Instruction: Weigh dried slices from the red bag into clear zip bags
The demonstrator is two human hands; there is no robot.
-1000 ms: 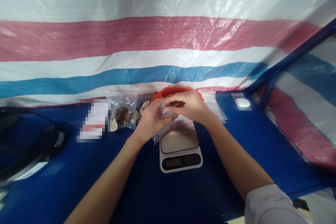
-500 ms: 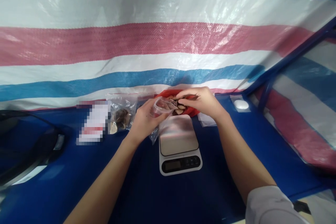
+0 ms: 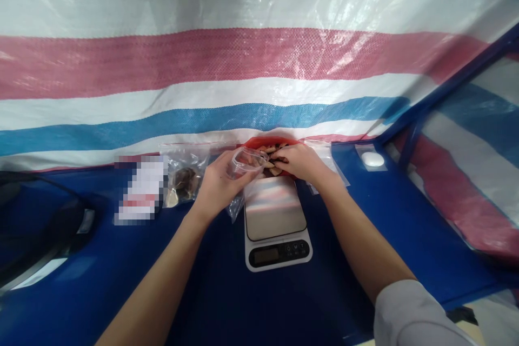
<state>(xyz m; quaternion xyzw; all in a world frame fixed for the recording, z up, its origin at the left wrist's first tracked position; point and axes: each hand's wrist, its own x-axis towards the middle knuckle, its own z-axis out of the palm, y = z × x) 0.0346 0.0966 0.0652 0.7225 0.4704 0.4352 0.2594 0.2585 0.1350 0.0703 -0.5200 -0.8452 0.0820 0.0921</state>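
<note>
My left hand [image 3: 221,181] is wrapped round a clear plastic cup [image 3: 248,160], tilted with its mouth toward a red bag [image 3: 254,143]. The bag holds several pale brown dried slices [image 3: 274,168]. My right hand [image 3: 298,161] reaches into it from the right, its fingers curled down among the slices; the fingertips are partly hidden. In front of the bag lies a white kitchen scale [image 3: 279,248]. Nothing rests on its metal plate [image 3: 276,211], and its display looks dark.
Left of my hands are a clear zip bag [image 3: 186,178] with dark brown pieces and a blurred-out packet [image 3: 141,189]. A black strap-like object [image 3: 48,232] lies far left. Clear bags [image 3: 329,165] and a small white item [image 3: 372,160] lie right. Striped sheeting [image 3: 243,59] hangs behind.
My right hand has moved down and a little left, from beside the cup's mouth into the slices. The cup stays in my left hand, almost in place.
</note>
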